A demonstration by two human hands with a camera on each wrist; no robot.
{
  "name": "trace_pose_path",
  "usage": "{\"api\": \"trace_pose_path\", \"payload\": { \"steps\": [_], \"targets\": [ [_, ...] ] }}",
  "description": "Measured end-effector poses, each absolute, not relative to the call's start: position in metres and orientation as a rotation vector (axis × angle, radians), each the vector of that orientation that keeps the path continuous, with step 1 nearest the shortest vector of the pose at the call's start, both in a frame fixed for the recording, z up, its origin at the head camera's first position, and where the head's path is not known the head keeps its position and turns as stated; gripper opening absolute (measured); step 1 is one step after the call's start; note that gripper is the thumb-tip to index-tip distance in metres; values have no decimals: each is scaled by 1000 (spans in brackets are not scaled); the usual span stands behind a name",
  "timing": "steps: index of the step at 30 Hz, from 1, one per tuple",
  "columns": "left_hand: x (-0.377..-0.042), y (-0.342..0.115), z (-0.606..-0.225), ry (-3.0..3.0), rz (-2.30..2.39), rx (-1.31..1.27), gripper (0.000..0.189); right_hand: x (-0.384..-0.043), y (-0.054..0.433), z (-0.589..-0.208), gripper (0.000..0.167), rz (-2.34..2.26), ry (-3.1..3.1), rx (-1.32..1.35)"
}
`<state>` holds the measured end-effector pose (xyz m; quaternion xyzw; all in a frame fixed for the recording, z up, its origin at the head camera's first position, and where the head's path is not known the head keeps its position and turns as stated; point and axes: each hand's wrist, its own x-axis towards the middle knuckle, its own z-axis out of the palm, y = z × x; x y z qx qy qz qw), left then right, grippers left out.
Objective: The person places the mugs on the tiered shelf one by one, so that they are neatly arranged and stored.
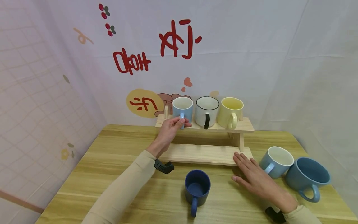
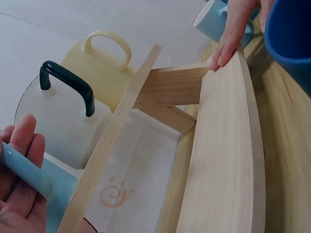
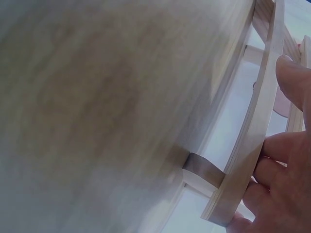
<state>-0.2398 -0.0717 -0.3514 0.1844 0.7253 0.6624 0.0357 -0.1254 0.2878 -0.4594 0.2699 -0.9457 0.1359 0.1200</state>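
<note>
On the left of a two-tier wooden rack's upper shelf (image 1: 246,125) stands a light blue mug (image 1: 186,112). My left hand (image 1: 171,128) grips its handle, fingers behind the handle loop in the left wrist view. Beside it are a white mug with a black rim and handle (image 1: 202,115), then a yellow mug (image 1: 226,114). My right hand (image 1: 258,177) lies with straight fingers at the right end of the lower shelf (image 1: 201,154), fingertips touching its edge. In the right wrist view the fingers (image 3: 269,172) reach over the rack's edge.
A dark blue mug (image 1: 197,186) stands on the wooden table (image 1: 112,155) in front of the rack. To the right of the right hand are another light blue mug (image 1: 275,161) and a wide grey-blue mug (image 1: 305,177). A printed cloth backdrop (image 1: 237,46) hangs behind the table.
</note>
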Motion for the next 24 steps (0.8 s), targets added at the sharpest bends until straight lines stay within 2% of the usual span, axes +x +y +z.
{"api": "trace_pose_path", "payload": {
  "steps": [5,15,24],
  "targets": [
    [-243,-73,-350,2229,2014,549,37,-124,287,-459,76,405,-2778,788],
    [-233,-72,-350,2253,2135,292,32,-123,287,-457,77,400,-2793,785],
    [-210,-88,-359,2383,2028,416,40,-124,287,-456,77,398,-2788,800]
  ]
}}
